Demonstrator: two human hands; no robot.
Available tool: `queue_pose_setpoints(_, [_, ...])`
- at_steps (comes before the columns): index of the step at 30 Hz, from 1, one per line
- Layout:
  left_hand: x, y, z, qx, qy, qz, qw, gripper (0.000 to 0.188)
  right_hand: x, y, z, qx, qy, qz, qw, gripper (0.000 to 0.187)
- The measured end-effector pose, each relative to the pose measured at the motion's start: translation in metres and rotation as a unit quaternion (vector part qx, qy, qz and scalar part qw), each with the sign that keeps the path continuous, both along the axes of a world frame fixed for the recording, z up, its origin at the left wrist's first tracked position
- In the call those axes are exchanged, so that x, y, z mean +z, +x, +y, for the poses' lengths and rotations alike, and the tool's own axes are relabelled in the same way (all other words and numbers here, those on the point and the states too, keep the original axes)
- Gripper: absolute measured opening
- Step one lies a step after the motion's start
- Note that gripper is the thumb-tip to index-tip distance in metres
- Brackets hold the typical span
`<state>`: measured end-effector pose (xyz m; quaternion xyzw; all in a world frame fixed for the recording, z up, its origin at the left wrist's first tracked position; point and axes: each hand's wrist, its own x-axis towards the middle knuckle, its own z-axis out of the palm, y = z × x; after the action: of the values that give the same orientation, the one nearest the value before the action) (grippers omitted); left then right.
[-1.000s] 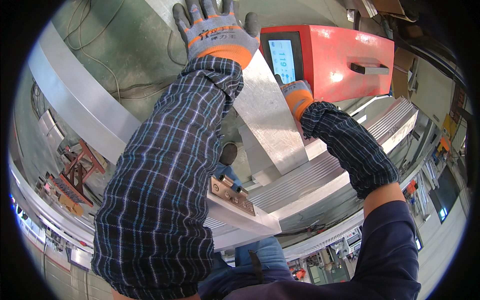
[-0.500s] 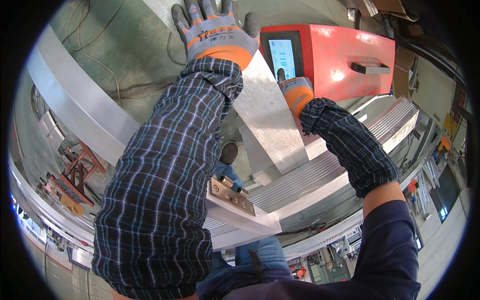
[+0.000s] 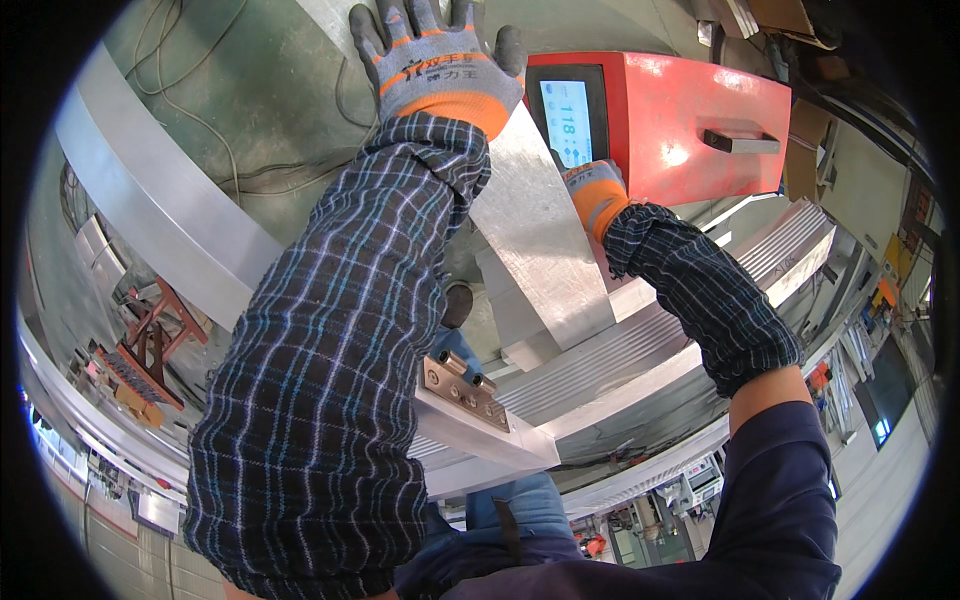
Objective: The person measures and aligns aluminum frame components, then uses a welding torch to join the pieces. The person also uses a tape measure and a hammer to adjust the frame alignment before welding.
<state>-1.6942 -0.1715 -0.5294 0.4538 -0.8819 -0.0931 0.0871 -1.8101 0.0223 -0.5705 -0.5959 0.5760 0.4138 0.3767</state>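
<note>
My left hand (image 3: 445, 70), in a grey and orange work glove, lies with fingers spread on a broad, flat silver metal bar (image 3: 530, 215). My right hand (image 3: 597, 188), gloved alike, is at the lower edge of a lit touch screen (image 3: 567, 120). One dark fingertip shows by the screen's lower left corner; the back of the hand hides most other fingers. I see nothing held in either hand. The screen is set in the end of a red box-shaped machine (image 3: 690, 125) with a dark handle (image 3: 740, 141). Checked sleeves cover both forearms.
Close to my body, a steel block with short cylinders (image 3: 463, 391) is fixed on a light metal frame (image 3: 490, 455). Ribbed silver rails (image 3: 640, 345) run toward the right. A wide metal beam (image 3: 150, 190) curves along the left. Thin cables (image 3: 190, 110) trail over the green floor.
My right fingertip has drawn back from the screen face to its lower left corner. The figure on the display has changed. My left hand stays spread on the bar.
</note>
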Motion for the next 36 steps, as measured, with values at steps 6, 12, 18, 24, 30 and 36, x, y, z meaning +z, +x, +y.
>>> queue_pose_setpoints(6, [-0.001, 0.000, 0.001, 0.003, 0.002, 0.010, 1.000, 0.067, -0.014, -0.002, 0.004, 0.010, -0.042, 0.021, 0.999, 0.024])
queue_pose_setpoints(12, [0.003, -0.003, 0.001, 0.003, -0.004, 0.006, 1.000, 0.066, -0.025, -0.004, -0.004, 0.003, -0.018, 0.011, 1.000, 0.021])
queue_pose_setpoints(18, [0.009, -0.001, 0.000, -0.007, -0.014, -0.053, 0.998, 0.065, -0.010, 0.003, 0.022, 0.026, 0.012, -0.023, 0.999, 0.023])
queue_pose_setpoints(24, [-0.001, -0.002, -0.001, -0.019, -0.050, -0.131, 0.990, 0.069, -0.013, 0.001, 0.031, 0.036, 0.028, -0.003, 0.999, 0.052])
queue_pose_setpoints(30, [-0.002, 0.000, -0.001, -0.025, -0.061, -0.138, 0.988, 0.071, -0.023, 0.000, 0.026, 0.037, 0.023, -0.007, 0.999, 0.065])
queue_pose_setpoints(36, [-0.003, 0.002, 0.001, -0.026, -0.097, -0.099, 0.990, 0.070, -0.022, -0.001, 0.028, -0.034, -0.033, 0.001, 0.999, 0.026])
